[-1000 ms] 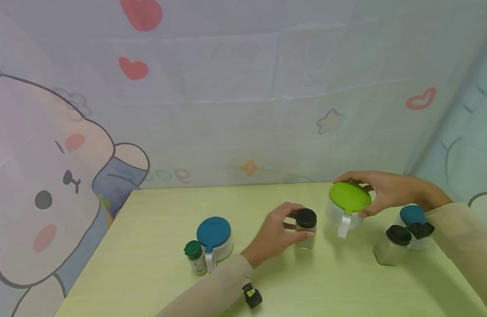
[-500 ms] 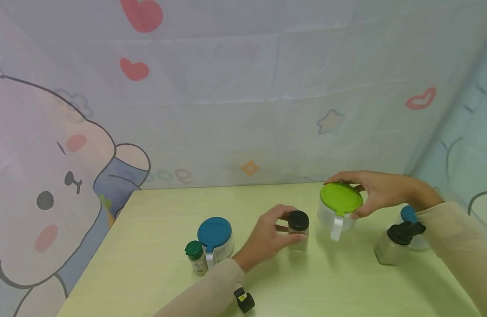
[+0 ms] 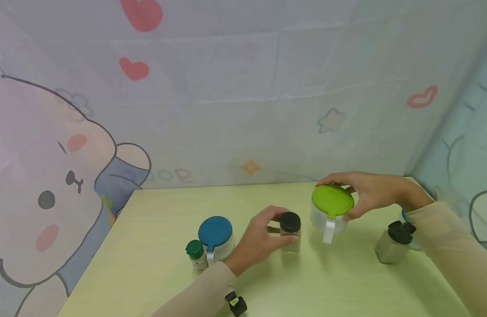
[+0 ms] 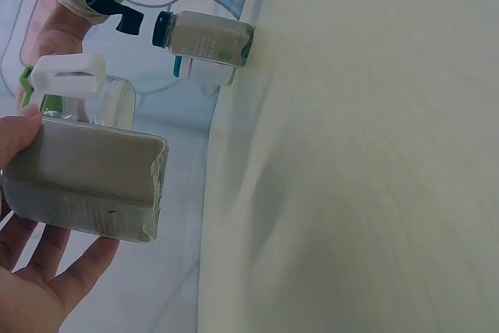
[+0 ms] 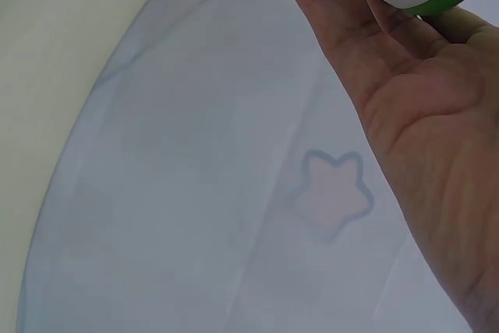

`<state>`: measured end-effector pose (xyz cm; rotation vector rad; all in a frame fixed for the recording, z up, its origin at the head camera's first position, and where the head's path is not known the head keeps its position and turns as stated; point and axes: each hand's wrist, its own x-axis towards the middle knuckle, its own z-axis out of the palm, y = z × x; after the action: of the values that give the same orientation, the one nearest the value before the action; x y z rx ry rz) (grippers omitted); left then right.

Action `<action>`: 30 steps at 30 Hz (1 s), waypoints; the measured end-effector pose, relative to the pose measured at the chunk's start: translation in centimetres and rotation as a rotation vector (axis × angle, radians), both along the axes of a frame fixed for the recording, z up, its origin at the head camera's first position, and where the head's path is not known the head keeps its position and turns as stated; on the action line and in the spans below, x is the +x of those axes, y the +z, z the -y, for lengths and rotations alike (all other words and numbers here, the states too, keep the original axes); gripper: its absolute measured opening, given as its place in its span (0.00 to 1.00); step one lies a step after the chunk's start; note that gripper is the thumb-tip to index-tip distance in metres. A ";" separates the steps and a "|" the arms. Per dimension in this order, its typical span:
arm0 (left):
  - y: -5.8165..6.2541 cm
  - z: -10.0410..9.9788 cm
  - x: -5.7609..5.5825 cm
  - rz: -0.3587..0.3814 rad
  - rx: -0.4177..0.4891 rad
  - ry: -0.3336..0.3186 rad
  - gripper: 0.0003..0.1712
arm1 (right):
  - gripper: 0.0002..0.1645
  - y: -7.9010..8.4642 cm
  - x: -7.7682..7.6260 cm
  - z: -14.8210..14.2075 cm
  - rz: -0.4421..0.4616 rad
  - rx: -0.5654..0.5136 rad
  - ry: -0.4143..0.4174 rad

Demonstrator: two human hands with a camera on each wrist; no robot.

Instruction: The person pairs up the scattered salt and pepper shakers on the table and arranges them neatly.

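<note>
With L hand (image 3: 258,240), pinching black-lidded jar (image 3: 290,226) btwn thumb & curled fingers; holding it approx. upright, lifted off bench (image 3: 338,281). Square-sided w/ base in sight, per L wrist view. With R hand (image 3: 370,193), gripping green-lidded jar (image 3: 331,208), fingers round far side, thumb nr white handle (image 3: 329,231); also held off bench, just R of black-lidded jar w/ narrow gap btwn, handle toward viewer. Cut off by top edge in R wrist view. On L half of bench, see blue-lidded jar (image 3: 215,234), handled too, & green-capped shaker (image 3: 197,256) right beside it, on its L. On R side, nr R sleeve (image 3: 445,246), see printed jar (image 3: 391,247) w/ black cap, upright, lettering too small to read. Just behind, note 2nd blue-lidded jar (image 4: 209,72), mostly covered by sleeve in head view. At wrists, see small black L device (image 3: 236,304) & matching R device (image 4: 113,9). Behind bench, see cartoon-print cloth (image 3: 227,110) w/ hearts, star, etc.
</note>
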<state>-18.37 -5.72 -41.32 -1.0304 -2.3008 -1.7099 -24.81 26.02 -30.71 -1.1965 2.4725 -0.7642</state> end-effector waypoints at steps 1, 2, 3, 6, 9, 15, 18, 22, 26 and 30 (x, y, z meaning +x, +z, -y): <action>0.0 0.1 0.1 0.002 -0.002 0.004 0.30 | 0.48 0.0 0.0 0.1 0.000 0.001 0.000; 0.1 0.2 0.2 0.004 -0.004 0.009 0.30 | 0.48 0.0 0.1 0.3 -0.003 0.003 0.000; 0.1 0.3 0.3 0.006 -0.008 0.014 0.30 | 0.48 0.0 0.2 0.4 -0.005 0.003 0.000; 0.2 0.6 0.6 0.009 -0.024 0.033 0.30 | 0.48 0.0 0.3 0.8 -0.018 0.006 0.002; 0.3 1.0 0.8 0.025 -0.023 0.044 0.30 | 0.49 0.0 0.3 1.2 -0.017 0.004 0.009; 0.4 1.6 0.8 0.043 -0.015 0.053 0.30 | 0.48 -0.3 0.2 1.9 0.003 -0.006 0.028; 0.4 2.0 0.9 0.049 -0.017 0.054 0.30 | 0.47 -0.6 0.2 2.3 0.010 -0.009 0.029; 0.5 2.5 1.1 0.068 -0.023 0.065 0.30 | 0.48 -0.8 0.3 2.8 0.006 -0.018 0.037; 0.7 3.0 1.4 0.086 -0.027 0.086 0.30 | 0.47 -1.0 0.4 3.5 -0.010 -0.023 0.053; 0.8 3.5 1.5 0.092 -0.015 0.094 0.30 | 0.47 -1.2 0.5 4.3 -0.015 -0.035 0.064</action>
<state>-16.87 -9.19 -40.55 -0.8483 -2.3794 -1.7405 -24.30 21.74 -31.90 -1.2909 2.4296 -0.7873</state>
